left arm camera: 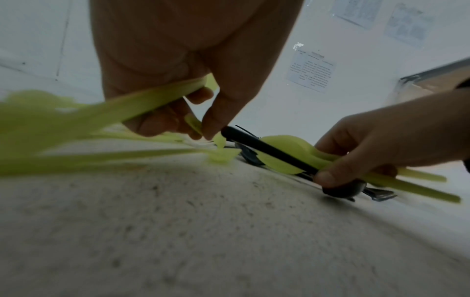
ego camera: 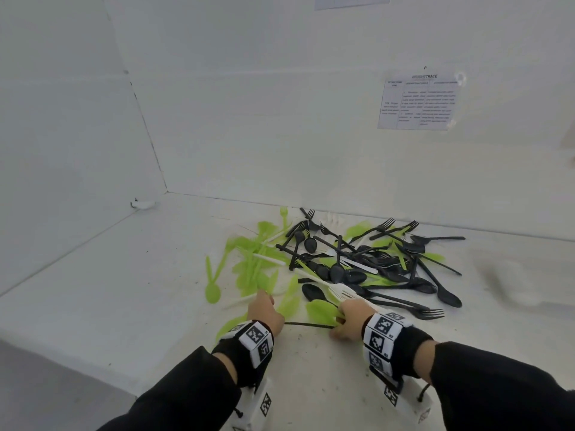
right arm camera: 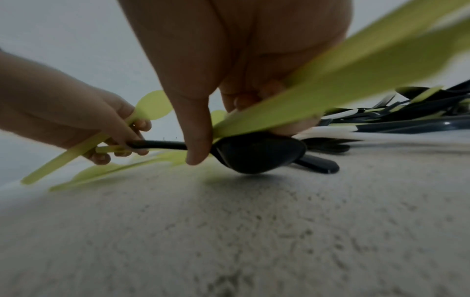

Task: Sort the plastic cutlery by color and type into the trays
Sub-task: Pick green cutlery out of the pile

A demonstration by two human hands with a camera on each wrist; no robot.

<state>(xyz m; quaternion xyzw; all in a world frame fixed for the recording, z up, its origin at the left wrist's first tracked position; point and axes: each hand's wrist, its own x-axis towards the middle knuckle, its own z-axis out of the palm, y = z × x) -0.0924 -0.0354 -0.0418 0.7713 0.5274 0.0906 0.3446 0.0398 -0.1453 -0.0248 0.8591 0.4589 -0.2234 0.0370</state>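
Note:
A mixed pile of green, black and white plastic cutlery (ego camera: 357,262) lies on the white table. My left hand (ego camera: 264,312) (left arm camera: 193,112) grips a few green pieces (ego camera: 228,326) (left arm camera: 127,104) at the pile's near left. My right hand (ego camera: 348,318) (right arm camera: 229,80) holds green spoons (ego camera: 320,311) (right arm camera: 356,76) by their handles. A black spoon (ego camera: 308,325) (right arm camera: 257,154) lies between the hands. My right thumb rests at its bowl, and my left fingers touch the handle's end. No tray is in view.
A white fork (ego camera: 339,290) lies just beyond my right hand. White walls close the table at the back and the left. A printed sheet (ego camera: 417,102) hangs on the back wall. The table's edge (ego camera: 77,359) drops off at the near left.

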